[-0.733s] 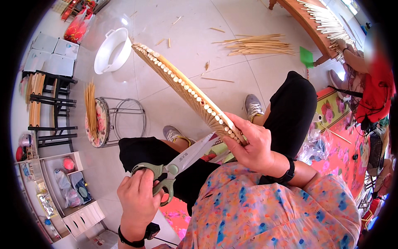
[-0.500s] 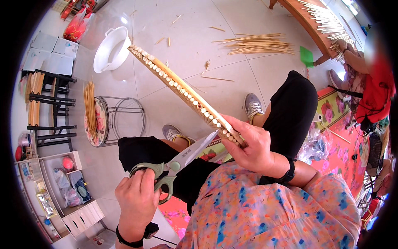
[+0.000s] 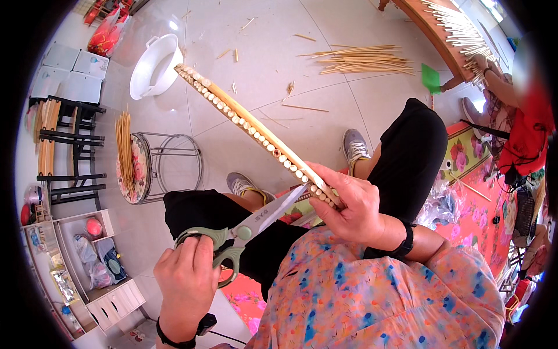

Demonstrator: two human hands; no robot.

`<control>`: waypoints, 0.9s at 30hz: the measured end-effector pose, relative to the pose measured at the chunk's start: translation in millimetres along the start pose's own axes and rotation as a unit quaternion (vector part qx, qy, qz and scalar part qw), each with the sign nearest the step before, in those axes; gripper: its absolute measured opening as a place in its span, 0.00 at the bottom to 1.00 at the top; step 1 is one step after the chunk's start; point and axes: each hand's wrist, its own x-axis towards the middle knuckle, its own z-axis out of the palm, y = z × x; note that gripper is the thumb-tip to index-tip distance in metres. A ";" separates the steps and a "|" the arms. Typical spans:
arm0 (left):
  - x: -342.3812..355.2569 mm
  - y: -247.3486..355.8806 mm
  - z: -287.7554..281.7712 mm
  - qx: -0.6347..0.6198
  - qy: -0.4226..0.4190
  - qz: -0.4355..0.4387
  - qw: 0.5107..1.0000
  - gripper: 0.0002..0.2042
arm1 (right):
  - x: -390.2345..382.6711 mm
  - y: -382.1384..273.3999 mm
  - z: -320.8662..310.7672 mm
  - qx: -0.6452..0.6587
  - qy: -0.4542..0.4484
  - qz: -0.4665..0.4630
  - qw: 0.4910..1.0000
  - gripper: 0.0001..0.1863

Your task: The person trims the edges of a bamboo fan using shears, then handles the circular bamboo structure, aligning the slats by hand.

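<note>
My left hand (image 3: 189,276) is closed around the green handles of a pair of scissors (image 3: 243,231). An upper blade points up and right, its tip at the row of round cut ends near my right hand; whether it touches them I cannot tell. My right hand (image 3: 351,206) grips the near end of a long, narrow row of reed stalks (image 3: 256,134), thumb on one side and fingers on the other. Pale round ends line its edge, with a smooth yellow stalk alongside. The row slants away to the upper left, above the floor. Most of the stalks' length is hidden.
Loose stalks (image 3: 366,60) lie on the tiled floor among small cut scraps. A white basin (image 3: 156,67) stands far left, near a round stool (image 3: 139,168) bearing more stalks. At right are a wooden bench (image 3: 433,38) with pale sticks, a red floral mat (image 3: 474,203) and another person.
The reed row has shifted slightly left and down at its far end. My left hand and the scissors have drifted a little left. Both grips are kept.
</note>
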 end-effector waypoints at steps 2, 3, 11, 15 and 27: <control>0.6 -0.9 -3.0 0.000 -0.009 -0.001 1.000 0.25 | 0.0 0.4 0.3 -0.003 0.003 -0.013 1.000 0.29; 1.0 -1.6 -4.2 0.000 -0.009 -0.001 1.000 0.25 | -0.4 0.3 0.3 -0.003 0.003 -0.013 1.000 0.29; 9.2 -6.8 -17.5 0.086 0.021 0.040 0.995 0.15 | -1.6 0.7 0.9 0.002 0.005 -0.020 1.000 0.29; 14.7 -10.8 -23.8 0.100 0.021 0.052 0.993 0.12 | -1.6 -0.2 1.1 0.004 -0.001 -0.023 1.000 0.29; 9.6 -10.9 -5.2 0.012 -0.034 0.039 0.999 0.26 | -2.5 2.5 -2.2 -0.019 0.005 -0.001 1.000 0.29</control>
